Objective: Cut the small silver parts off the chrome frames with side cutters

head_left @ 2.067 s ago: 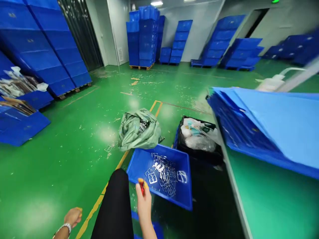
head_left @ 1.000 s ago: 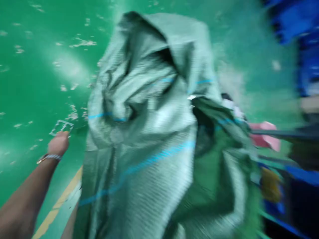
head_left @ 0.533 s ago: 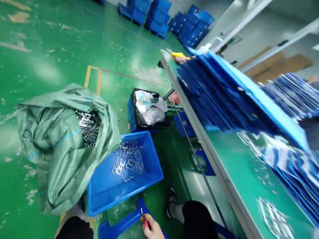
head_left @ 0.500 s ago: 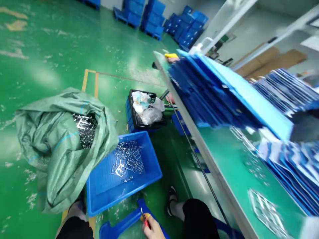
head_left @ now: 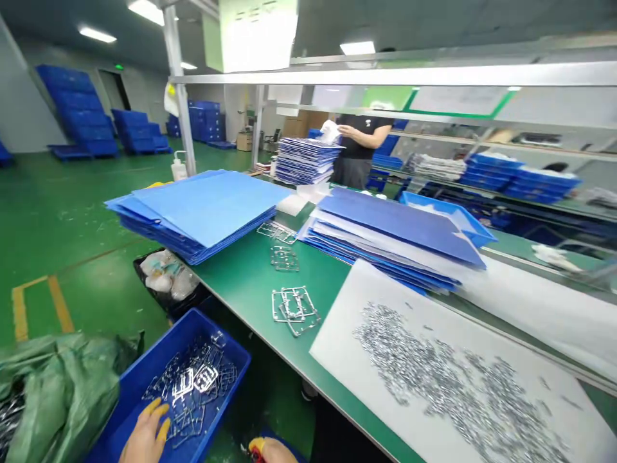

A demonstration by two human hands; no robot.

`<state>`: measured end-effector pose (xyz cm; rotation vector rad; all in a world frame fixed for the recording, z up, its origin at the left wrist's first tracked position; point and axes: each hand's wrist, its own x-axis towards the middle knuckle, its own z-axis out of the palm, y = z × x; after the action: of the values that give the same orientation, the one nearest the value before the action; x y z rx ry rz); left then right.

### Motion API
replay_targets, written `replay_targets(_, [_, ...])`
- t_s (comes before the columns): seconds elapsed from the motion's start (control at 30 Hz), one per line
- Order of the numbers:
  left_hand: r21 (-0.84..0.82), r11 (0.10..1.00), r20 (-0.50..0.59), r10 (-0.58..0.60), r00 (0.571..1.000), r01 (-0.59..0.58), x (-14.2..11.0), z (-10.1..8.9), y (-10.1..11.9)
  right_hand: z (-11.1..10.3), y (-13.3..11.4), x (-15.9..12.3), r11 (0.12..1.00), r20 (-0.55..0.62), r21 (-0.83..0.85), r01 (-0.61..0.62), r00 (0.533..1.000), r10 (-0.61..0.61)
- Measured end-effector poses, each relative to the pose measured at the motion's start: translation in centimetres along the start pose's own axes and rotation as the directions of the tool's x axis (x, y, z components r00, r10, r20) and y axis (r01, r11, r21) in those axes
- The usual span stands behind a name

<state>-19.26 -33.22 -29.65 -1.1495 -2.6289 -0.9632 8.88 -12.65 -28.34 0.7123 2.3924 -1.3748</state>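
Note:
My left hand (head_left: 146, 432), with yellow covers on its fingertips, reaches over the blue bin (head_left: 240, 365) with its fingers apart. Shiny chrome-coloured frames (head_left: 193, 386) lie in a loose heap in that bin, just past the fingers. At the lower edge, my right hand (head_left: 276, 451) is closed on red-handled pliers (head_left: 256, 454), mostly cut off by the picture edge. More chrome frames (head_left: 295, 308) rest on the green table (head_left: 250, 283). A great many small silvery pieces (head_left: 434, 366) are spread over a white sheet (head_left: 332, 341) there.
A green sack (head_left: 62, 379) stands left of the bin. Blue sheets (head_left: 207, 199) and a blue-and-white stack (head_left: 385, 231) lie on the table. A metal rail (head_left: 361, 77) crosses above. Behind the table, a person (head_left: 359, 141) handles something white. A lined waste box (head_left: 173, 283) is on the floor.
My view has swung up and right, from the floor to the table. My left hand has come into view over the bin, where the heap of frames looks larger.

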Motion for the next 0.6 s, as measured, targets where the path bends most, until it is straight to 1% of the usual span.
replay_targets(0.03, [-0.021,0.995,0.002,0.099,0.995,-0.099,2.8,-1.5,3.0,-0.4,0.6,-0.3,1.000,-0.028,0.025,-0.013,1.000,0.014])
replay_targets(0.07, [-0.045,0.982,0.009,0.184,0.983,-0.184,5.5,-3.2,6.7,-0.8,1.1,-0.7,0.998,-0.057,0.052,-0.030,0.998,0.033])
replay_targets(0.1, [-0.056,0.963,-0.002,0.265,0.964,-0.265,8.1,-4.7,11.1,-1.0,1.6,-1.1,0.995,-0.082,0.085,-0.047,0.995,0.054])
replay_targets(0.13, [-0.065,0.930,-0.017,0.362,0.932,-0.362,10.3,-5.8,15.7,-1.1,2.0,-1.4,0.991,-0.105,0.124,-0.058,0.992,0.072])
replay_targets(0.17, [-0.064,0.882,0.012,0.468,0.884,-0.466,12.2,-6.6,20.4,-1.2,2.3,-1.6,0.984,-0.123,0.165,-0.062,0.989,0.083])
replay_targets(0.2, [-0.057,0.826,0.090,0.564,0.821,-0.561,13.7,-6.8,24.9,-1.3,2.5,-1.6,0.977,-0.140,0.205,-0.057,0.986,0.087])
replay_targets(0.23, [-0.057,0.769,0.174,0.636,0.752,-0.637,14.7,-6.6,28.9,-1.4,2.6,-1.6,0.970,-0.153,0.238,-0.047,0.984,0.085])
replay_targets(0.27, [-0.057,0.726,0.259,0.674,0.692,-0.685,15.3,-6.1,32.2,-1.5,2.6,-1.5,0.964,-0.162,0.263,-0.037,0.983,0.082])
replay_targets(0.3, [-0.050,0.710,0.331,0.675,0.659,-0.702,15.6,-5.3,34.7,-1.6,2.6,-1.3,0.957,-0.174,0.287,-0.026,0.982,0.078])
replay_targets(0.33, [-0.048,0.704,0.408,0.662,0.629,-0.709,15.6,-4.5,36.4,-1.7,2.6,-1.2,0.950,-0.193,0.312,-0.013,0.978,0.077])
replay_targets(0.37, [-0.048,0.704,0.474,0.641,0.604,-0.709,15.5,-3.7,37.3,-1.9,2.7,-1.0,0.941,-0.207,0.338,0.000,0.975,0.074])
replay_targets(0.4, [-0.047,0.706,0.523,0.620,0.585,-0.706,15.3,-3.2,37.5,-2.0,2.9,-1.0,0.932,-0.219,0.363,0.015,0.973,0.070])
replay_targets(0.47, [-0.039,0.700,0.573,0.600,0.559,-0.713,14.7,-2.9,36.5,-2.5,3.3,-1.1,0.912,-0.230,0.408,0.043,0.972,0.057])
replay_targets(0.5, [-0.022,0.693,0.577,0.598,0.557,-0.720,14.5,-3.1,35.7,-2.7,3.6,-1.2,0.902,-0.220,0.430,0.045,0.974,0.056])
replay_targets(0.53, [0.004,0.685,0.573,0.595,0.563,-0.729,14.3,-3.4,34.7,-3.0,3.8,-1.4,0.892,-0.202,0.450,0.038,0.977,0.060])
replay_targets(0.6, [0.081,0.669,0.550,0.589,0.593,-0.739,14.1,-4.0,33.1,-3.9,4.0,-1.7,0.875,-0.183,0.484,0.018,0.980,0.081])
